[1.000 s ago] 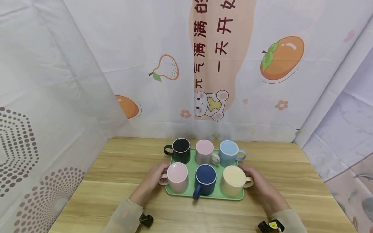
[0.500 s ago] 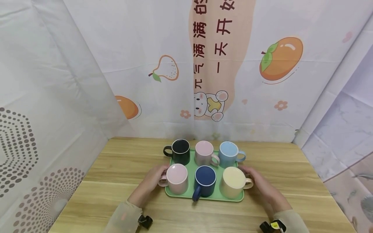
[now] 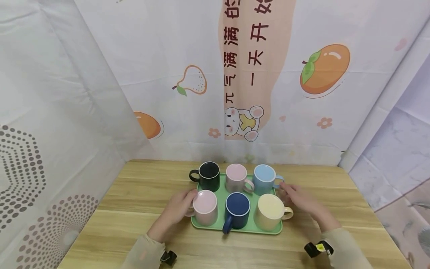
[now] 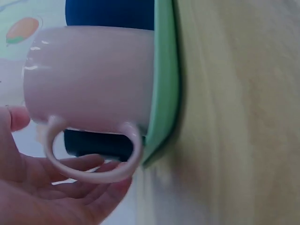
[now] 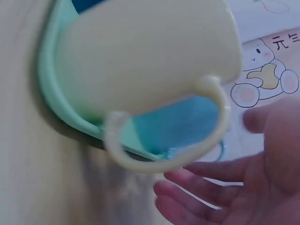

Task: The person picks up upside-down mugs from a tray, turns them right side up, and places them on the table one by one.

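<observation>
A green tray (image 3: 220,205) bears two rows of mugs. In front stand a pink mug (image 3: 205,213), a navy mug (image 3: 237,215) and a cream mug (image 3: 268,215); behind are a black mug (image 3: 209,180), another pink mug (image 3: 236,180) and a light blue mug (image 3: 264,183). My left hand (image 3: 178,207) is beside the front pink mug, thumb near its rim and loose fingers behind its handle (image 4: 93,177) in the left wrist view. Close to the light blue mug's handle, my right hand (image 3: 300,198) has loosely spread fingers (image 5: 206,187) that grip nothing.
The tray rests on a wooden table (image 3: 215,250) near its back edge. Behind hangs a white printed curtain (image 3: 161,48), with another cloth (image 3: 60,112) at the left and a marbled one (image 3: 396,142) at the right.
My right hand has come away from the tray's right side and moved back toward the light blue mug's handle. My left hand has risen slightly at the front pink mug. The mugs have kept their places.
</observation>
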`<state>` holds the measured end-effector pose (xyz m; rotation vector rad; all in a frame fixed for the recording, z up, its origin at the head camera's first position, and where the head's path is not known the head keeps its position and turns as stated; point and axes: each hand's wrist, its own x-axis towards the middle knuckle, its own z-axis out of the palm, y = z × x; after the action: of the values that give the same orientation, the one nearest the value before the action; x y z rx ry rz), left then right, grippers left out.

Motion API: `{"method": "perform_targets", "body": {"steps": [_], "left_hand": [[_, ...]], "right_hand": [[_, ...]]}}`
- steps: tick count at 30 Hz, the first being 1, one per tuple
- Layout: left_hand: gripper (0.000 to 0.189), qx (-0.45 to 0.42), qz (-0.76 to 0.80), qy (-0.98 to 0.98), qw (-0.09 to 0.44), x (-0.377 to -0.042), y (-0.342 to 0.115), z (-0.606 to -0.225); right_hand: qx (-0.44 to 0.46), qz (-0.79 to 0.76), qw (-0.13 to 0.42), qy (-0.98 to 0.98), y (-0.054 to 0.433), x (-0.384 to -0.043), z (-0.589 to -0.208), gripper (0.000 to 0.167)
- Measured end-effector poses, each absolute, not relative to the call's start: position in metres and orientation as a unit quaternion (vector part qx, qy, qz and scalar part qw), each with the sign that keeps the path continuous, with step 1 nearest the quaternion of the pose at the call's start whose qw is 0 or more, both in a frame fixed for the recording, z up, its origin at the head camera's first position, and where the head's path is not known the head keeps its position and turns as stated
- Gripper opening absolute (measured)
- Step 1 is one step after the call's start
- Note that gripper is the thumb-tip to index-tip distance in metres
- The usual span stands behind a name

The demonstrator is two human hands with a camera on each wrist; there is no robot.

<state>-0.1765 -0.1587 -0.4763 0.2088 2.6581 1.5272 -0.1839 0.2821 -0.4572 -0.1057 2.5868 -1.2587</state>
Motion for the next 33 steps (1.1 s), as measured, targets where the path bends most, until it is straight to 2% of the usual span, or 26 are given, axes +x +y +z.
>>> {"method": "perform_targets", "body": {"steps": [5, 9, 13, 18, 24, 33], "left_hand": [[0.047, 0.131, 0.442, 0.887, -0.021, -0.177, -0.154, -0.471], [0.058, 0.189, 0.408, 0.892, -0.040, -0.178, -0.150, -0.470], [0.068, 0.239, 0.374, 0.895, -0.051, -0.176, -0.147, -0.472], [0.067, 0.289, 0.328, 0.897, -0.067, -0.175, -0.147, -0.477], [0.067, 0.299, 0.338, 0.890, -0.061, -0.173, -0.152, -0.477], [0.070, 0.313, 0.354, 0.880, -0.040, -0.175, -0.156, -0.480]], "right_hand": [[-0.031, -0.312, 0.027, 0.949, 0.284, -0.194, -0.447, 0.045], [-0.033, -0.273, -0.023, 0.961, 0.284, -0.202, -0.444, 0.040], [-0.056, -0.250, -0.057, 0.965, 0.281, -0.208, -0.449, 0.042], [-0.085, -0.242, -0.083, 0.963, 0.275, -0.211, -0.458, 0.029], [-0.113, -0.213, -0.125, 0.962, 0.273, -0.215, -0.465, 0.014], [-0.181, -0.173, -0.177, 0.952, 0.279, -0.219, -0.471, 0.040]]}}
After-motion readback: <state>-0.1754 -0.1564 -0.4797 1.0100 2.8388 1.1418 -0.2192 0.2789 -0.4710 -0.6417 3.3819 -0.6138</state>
